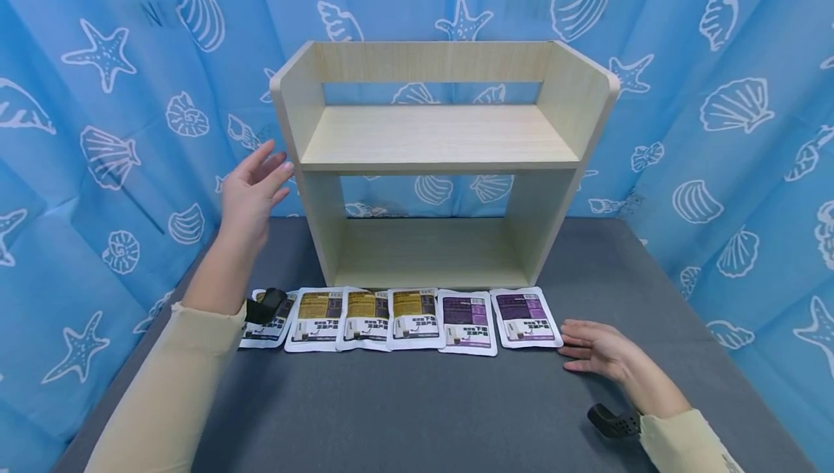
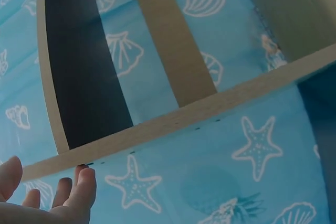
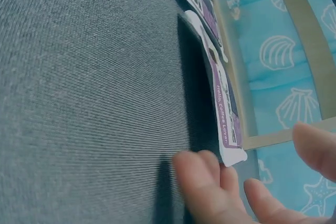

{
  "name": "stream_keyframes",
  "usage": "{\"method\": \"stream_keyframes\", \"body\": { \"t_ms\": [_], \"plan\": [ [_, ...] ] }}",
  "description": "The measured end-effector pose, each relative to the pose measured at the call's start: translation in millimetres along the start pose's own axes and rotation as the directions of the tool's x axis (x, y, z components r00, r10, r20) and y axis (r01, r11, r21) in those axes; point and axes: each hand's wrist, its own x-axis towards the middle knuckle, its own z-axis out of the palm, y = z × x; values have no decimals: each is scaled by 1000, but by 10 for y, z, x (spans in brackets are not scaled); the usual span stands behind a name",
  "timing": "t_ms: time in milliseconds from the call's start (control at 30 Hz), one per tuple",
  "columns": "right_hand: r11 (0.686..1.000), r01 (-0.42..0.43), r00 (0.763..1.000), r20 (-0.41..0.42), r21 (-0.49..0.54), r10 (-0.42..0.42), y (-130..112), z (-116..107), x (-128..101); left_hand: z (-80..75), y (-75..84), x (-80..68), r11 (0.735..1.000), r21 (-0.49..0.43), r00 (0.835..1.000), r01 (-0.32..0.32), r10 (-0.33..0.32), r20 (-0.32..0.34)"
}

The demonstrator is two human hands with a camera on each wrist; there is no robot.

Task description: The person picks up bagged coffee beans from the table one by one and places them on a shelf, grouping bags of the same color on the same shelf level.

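A two-tier pale wooden shelf point(image 1: 439, 136) stands on the table. My left hand point(image 1: 250, 187) is raised beside its left side panel, fingers loosely bent and holding nothing. In the left wrist view, the fingertips point(image 2: 84, 182) are close to the panel's edge; whether they touch it I cannot tell. Several white coffee pouches lie in a row before the shelf, including a yellow-labelled pouch point(image 1: 315, 319) and a purple-labelled pouch point(image 1: 526, 317) at the right end. My right hand point(image 1: 602, 350) rests by that end pouch, fingers extended, fingertips at its lower right corner. The leftmost pouch point(image 1: 270, 328) is partly hidden by my left wrist strap.
The grey tabletop point(image 1: 391, 415) extends in front of the pouches. A blue curtain point(image 1: 671, 96) with white shells and starfish hangs behind and on both sides. Each wrist wears a black strap, such as the right strap point(image 1: 614, 422).
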Motion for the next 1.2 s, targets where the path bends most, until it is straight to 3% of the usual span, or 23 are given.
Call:
{"method": "stream_keyframes", "body": {
  "t_ms": [233, 400, 733, 1000, 1200],
  "plan": [
    [999, 14, 1000, -23, 41, -13, 29, 14, 42, 67, 36, 51, 1000, -31, 1000, 2, -2, -9],
    [997, 21, 1000, -3, 71, -20, 35, 7, 42, 112, 55, 88, 1000, -6, 1000, -4, 4, -17],
    [990, 4, 999, 50, 140, -11, 58, -5, 69, 126, 73, 184, 999, 6, 998, 53, -53, -44],
    [988, 6, 998, 56, 153, -15, 44, 2, 95, 177, 65, 229, 999, 41, 999, 10, -9, -43],
    [967, -21, 997, 74, 255, 2, 42, 12, 99, 211, 46, 253, 999, 52, 998, 12, -8, -61]
  ]
}}
